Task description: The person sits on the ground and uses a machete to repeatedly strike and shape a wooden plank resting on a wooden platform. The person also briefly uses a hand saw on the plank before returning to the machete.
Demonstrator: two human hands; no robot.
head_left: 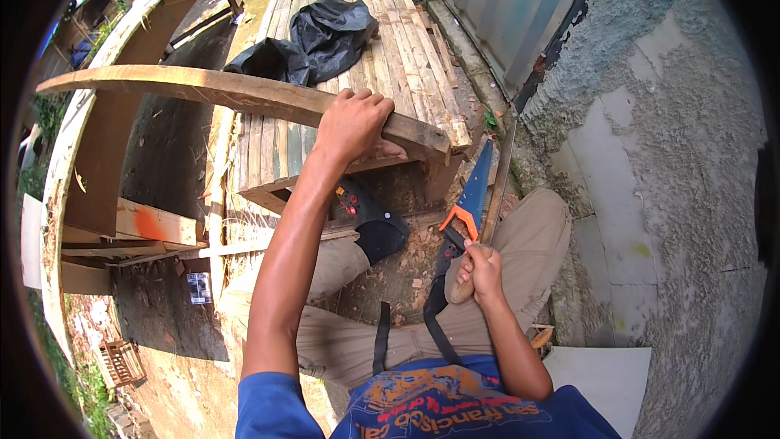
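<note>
My left hand (355,125) is wrapped over a long wooden plank (244,91) near its right end, with the thumb underneath. The plank runs across to the far left. Close to my right knee, my right hand (481,271) is closed with its fingers curled; whether anything small is inside is hidden. Just beyond its fingertips is a handsaw (474,191) with a blue blade and an orange and black handle. The blade points away from me. I cannot tell whether the fingertips touch the handle.
A slatted wooden platform (398,49) carries a crumpled black plastic sheet (325,36). To the left stands a wooden frame of boards (106,162). A rough wall (650,154) and a corrugated metal panel (512,8) border the right side. A white sheet (605,382) lies near my right elbow.
</note>
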